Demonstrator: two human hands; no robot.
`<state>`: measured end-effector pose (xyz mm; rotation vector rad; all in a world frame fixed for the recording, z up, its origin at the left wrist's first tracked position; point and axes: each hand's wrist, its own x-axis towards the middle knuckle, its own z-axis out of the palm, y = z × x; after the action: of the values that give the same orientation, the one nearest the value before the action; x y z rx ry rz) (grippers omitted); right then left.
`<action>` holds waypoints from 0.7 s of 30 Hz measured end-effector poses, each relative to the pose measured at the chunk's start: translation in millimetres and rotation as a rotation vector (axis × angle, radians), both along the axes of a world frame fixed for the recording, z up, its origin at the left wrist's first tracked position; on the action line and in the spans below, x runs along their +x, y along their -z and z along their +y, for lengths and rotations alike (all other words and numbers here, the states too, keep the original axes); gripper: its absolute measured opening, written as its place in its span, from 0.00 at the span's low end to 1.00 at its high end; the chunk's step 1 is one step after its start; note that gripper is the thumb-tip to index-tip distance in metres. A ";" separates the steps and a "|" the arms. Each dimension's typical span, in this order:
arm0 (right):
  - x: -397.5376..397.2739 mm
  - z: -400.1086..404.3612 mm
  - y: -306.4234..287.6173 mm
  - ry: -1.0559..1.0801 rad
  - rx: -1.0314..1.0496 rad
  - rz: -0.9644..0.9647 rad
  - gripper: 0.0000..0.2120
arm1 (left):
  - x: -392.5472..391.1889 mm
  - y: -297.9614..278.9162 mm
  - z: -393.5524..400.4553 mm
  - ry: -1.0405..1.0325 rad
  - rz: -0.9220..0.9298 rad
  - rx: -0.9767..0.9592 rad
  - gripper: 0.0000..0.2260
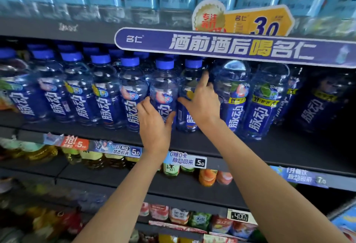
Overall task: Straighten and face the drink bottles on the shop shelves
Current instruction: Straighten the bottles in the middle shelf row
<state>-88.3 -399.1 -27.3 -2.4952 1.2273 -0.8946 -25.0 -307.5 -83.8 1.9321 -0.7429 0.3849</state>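
Two bare forearms reach up from the bottom edge toward a dark shop shelf of blue drink bottles. The left hand wraps a blue-capped bottle at the centre of the view, thumb on its right side and fingers curled round its left: a grip closed on that bottle. Just beside it, toward 3 o'clock, the right hand lies on the neighbouring bottle, thumb spread toward 9 o'clock across the label and forefinger pointing toward 12 o'clock; the fingers look fairly straight, so this grip seems wide, pressing rather than clasping.

Both bottles stand at the front edge in a row of like bottles running toward 9 o'clock. Toward 3 o'clock stand larger bottles of the same brand, and beyond them the shelf is in shadow. A purple banner hangs overhead at 12 o'clock. Price tags line the shelf edge, with other drinks on lower shelves toward 6 o'clock.

The step in hand appears to be squaring these two bottles. The next move probably calls for turning the right-hand bottle, whose label looks partly turned away, until it faces forward.
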 end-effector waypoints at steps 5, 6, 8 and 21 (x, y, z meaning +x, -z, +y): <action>-18.3 14.2 -1.8 -0.034 0.003 -0.025 0.48 | 1.8 -0.7 3.1 0.006 0.006 0.010 0.31; -21.9 16.8 -2.3 -0.043 0.008 -0.032 0.48 | 0.1 -1.7 3.3 0.011 0.023 -0.001 0.31; -28.5 22.4 -2.0 -0.078 0.010 -0.054 0.49 | -6.7 -4.0 5.7 0.040 0.043 -0.068 0.30; -63.8 19.8 -29.1 -0.702 0.704 -0.322 0.10 | -9.7 -63.1 17.1 0.451 -0.056 -0.084 0.24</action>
<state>-152.1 -379.3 1.8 -1.8768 0.3859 -0.5148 -34.6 -290.3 -20.6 1.6205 -1.1494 0.1874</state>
